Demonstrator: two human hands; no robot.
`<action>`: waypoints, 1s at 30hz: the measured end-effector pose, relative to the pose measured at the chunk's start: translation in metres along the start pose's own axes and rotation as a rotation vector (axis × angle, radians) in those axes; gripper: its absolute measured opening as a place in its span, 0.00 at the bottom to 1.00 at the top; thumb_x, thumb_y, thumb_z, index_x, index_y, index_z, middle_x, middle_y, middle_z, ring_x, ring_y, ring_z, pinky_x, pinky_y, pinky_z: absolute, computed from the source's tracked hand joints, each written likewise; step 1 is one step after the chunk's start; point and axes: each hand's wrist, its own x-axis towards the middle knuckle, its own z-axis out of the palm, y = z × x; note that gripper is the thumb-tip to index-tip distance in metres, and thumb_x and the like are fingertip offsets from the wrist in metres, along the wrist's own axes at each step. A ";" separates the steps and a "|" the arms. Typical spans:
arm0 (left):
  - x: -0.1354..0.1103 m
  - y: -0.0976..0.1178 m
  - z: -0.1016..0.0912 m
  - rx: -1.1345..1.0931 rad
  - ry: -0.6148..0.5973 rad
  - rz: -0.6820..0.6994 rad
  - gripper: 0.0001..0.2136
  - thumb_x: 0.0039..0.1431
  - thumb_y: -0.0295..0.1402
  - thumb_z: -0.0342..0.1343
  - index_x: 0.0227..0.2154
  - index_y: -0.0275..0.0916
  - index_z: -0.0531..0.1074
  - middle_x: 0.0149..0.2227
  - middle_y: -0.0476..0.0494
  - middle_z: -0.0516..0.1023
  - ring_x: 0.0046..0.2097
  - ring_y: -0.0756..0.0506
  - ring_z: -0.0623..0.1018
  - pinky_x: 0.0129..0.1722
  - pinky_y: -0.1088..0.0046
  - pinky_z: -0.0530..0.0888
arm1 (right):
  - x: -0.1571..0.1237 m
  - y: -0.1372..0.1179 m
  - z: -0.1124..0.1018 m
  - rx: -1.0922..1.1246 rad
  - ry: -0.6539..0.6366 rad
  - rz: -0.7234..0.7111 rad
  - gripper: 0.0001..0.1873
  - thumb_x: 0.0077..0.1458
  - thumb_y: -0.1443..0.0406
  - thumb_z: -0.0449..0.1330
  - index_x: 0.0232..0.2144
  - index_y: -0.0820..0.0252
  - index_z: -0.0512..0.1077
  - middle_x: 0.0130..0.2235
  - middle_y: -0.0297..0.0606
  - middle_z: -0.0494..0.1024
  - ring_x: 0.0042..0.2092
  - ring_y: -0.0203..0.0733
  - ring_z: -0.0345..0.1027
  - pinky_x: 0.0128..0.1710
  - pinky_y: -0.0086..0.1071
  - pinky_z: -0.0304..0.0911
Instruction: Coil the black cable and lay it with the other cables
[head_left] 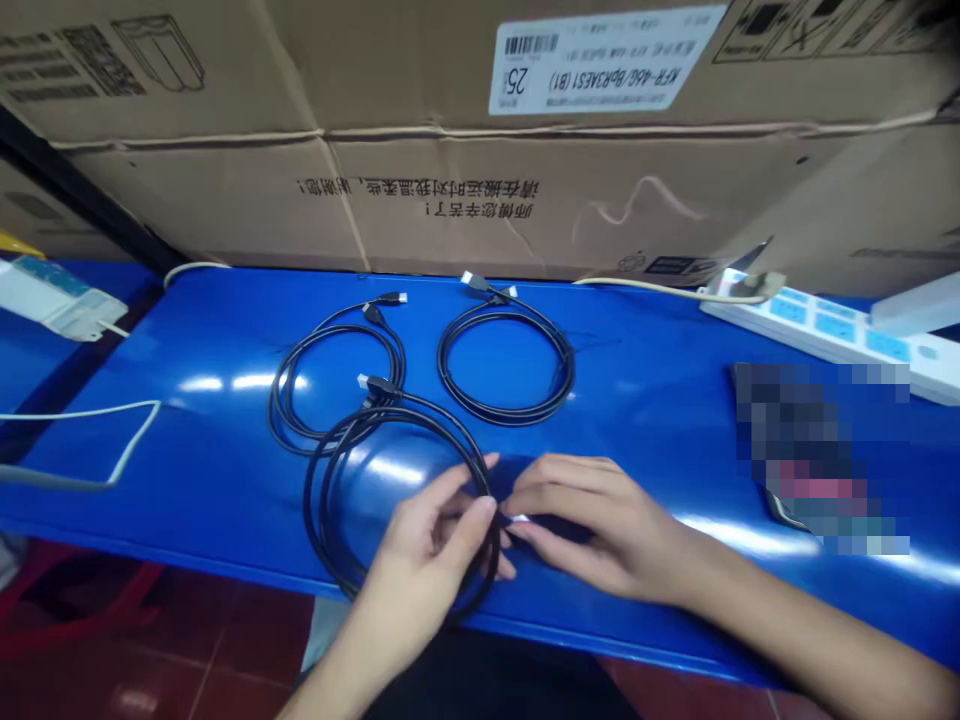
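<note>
A coiled black cable (309, 500) with a plug (381, 386) at its top is tilted up near the front edge of the blue table. My left hand (435, 545) is closed around the right side of this coil, thumb on top and fingers behind it. Against the same side, my right hand (607, 525) pinches with thumb and fingertips; what lies between them is too small to make out. Behind the held coil rests a second coiled cable (274, 395), partly overlapped by it. A third coiled cable (570, 370) lies farther right, its plug (472, 283) pointing to the back.
Large cardboard boxes (442, 235) stand along the back of the blue table (645, 420). At the right are a white power strip (817, 330) and a blurred-out object (810, 450). A white cord (139, 440) and a white adapter-like block (64, 300) are at left.
</note>
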 end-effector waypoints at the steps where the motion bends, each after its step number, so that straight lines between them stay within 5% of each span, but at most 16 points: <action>1: 0.000 -0.001 0.001 0.020 0.012 0.007 0.22 0.67 0.42 0.57 0.61 0.40 0.70 0.32 0.49 0.79 0.31 0.48 0.82 0.38 0.70 0.77 | 0.000 0.000 0.000 0.006 -0.001 0.013 0.04 0.65 0.67 0.61 0.41 0.59 0.76 0.36 0.38 0.81 0.38 0.38 0.75 0.37 0.29 0.67; 12: -0.001 -0.001 0.001 0.061 -0.022 0.046 0.19 0.69 0.43 0.54 0.58 0.44 0.70 0.38 0.48 0.80 0.33 0.48 0.81 0.40 0.70 0.76 | 0.003 -0.003 0.003 0.201 -0.027 0.158 0.04 0.67 0.64 0.60 0.40 0.58 0.75 0.37 0.38 0.79 0.39 0.39 0.74 0.40 0.31 0.68; 30: -0.002 -0.003 0.001 0.151 -0.034 0.084 0.20 0.71 0.44 0.49 0.59 0.41 0.69 0.34 0.47 0.79 0.35 0.45 0.80 0.41 0.68 0.73 | 0.004 -0.003 0.007 0.053 -0.187 0.222 0.12 0.72 0.65 0.47 0.36 0.56 0.66 0.36 0.37 0.77 0.36 0.40 0.71 0.37 0.33 0.65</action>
